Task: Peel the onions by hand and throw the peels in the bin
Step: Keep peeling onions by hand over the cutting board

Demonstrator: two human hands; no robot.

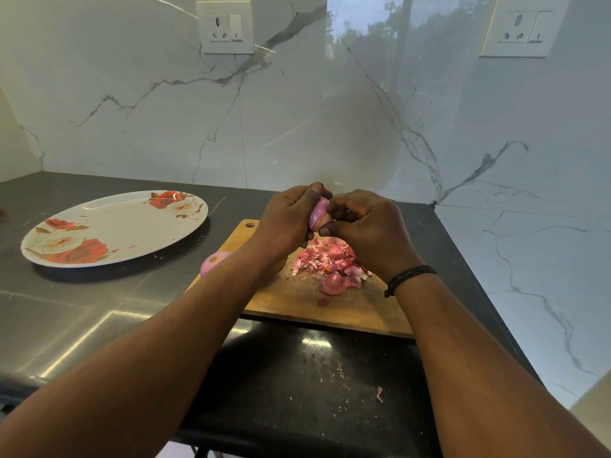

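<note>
A small pink onion [320, 213] is held up above the wooden cutting board [297, 299]. My left hand [287, 219] grips it from the left, thumb on top. My right hand [367, 229] curls round its right side, fingertips on the skin. Below the hands a heap of pink peels [325, 257] lies on the board, with a larger curved peel piece [332, 283] at its near edge. A second onion [213, 261] sits at the board's left edge, partly hidden by my left forearm. No bin is in view.
A flowered oval plate [115, 228] lies on the dark counter [99, 319] to the left. Peel scraps [379, 393] dot the counter near its front edge. Marble walls with two sockets [225, 28] close the back and right sides.
</note>
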